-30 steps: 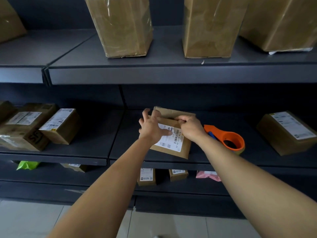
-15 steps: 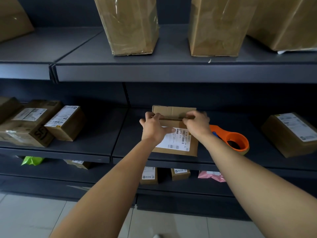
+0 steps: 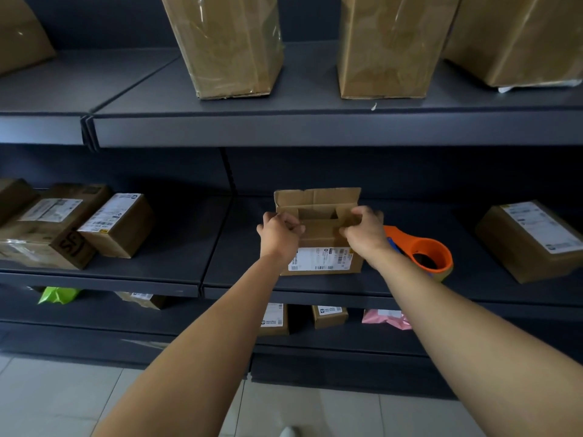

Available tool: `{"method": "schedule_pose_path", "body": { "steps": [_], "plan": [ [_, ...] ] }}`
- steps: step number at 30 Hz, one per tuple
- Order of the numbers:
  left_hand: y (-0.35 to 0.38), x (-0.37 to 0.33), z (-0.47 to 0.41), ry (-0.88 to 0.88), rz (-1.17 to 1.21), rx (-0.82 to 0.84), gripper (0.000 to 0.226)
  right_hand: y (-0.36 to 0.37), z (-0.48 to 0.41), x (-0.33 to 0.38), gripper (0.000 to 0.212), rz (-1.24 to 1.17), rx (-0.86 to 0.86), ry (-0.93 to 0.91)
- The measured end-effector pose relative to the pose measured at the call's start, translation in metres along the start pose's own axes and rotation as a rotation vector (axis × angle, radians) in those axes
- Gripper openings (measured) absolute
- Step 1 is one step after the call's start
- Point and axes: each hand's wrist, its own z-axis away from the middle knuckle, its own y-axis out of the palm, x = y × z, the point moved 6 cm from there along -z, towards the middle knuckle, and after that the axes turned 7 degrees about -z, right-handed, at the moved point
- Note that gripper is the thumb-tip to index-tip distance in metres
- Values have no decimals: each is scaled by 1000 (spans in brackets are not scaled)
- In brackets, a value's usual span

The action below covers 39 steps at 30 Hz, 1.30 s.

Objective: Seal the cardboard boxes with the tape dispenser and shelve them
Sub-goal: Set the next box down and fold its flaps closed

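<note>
A small cardboard box with a white shipping label on its front stands on the middle shelf, its top unsealed and its far flap raised. My left hand pinches the left side flap at the box's top. My right hand grips the right side flap with curled fingers. An orange tape dispenser lies on the same shelf just right of the box, behind my right wrist.
Sealed labelled boxes sit at the shelf's left and right. Tall wrapped cartons stand on the upper shelf. Small parcels, a green bag and a pink bag lie on the lower shelf. Tiled floor is below.
The box was tilted with its label up; it now stands squarely with its label facing me. Both hands moved from its face to the top side flaps, and the far flap stands up.
</note>
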Motion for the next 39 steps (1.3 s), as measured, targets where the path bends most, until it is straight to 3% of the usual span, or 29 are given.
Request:
{"method": "schedule_pose_path", "body": {
  "steps": [10, 20, 23, 27, 30, 35, 39],
  "plan": [
    [1, -3, -6, 14, -55, 1, 6, -1, 0, 0, 48, 40, 7, -35],
    [3, -6, -12, 16, -166, -6, 22, -45, -10, -32, 37, 33, -187, 39],
    [3, -4, -15, -13, -219, 19, 23, -54, -11, -46, 32, 130, -223, 96],
    [2, -2, -14, 10, -228, 6, 21, -56, -6, -69, 43, 309, -177, 222],
    [4, -1, -11, 29, -196, -22, 21, -58, -3, -65, 40, 361, -243, 150],
    [6, 5, -8, 44, -146, -52, 23, -43, -7, -28, 36, -11, -238, -91],
    [5, 11, -4, 23, -27, -99, 19, -22, -7, -10, 53, -170, -90, -48]
  ]
}}
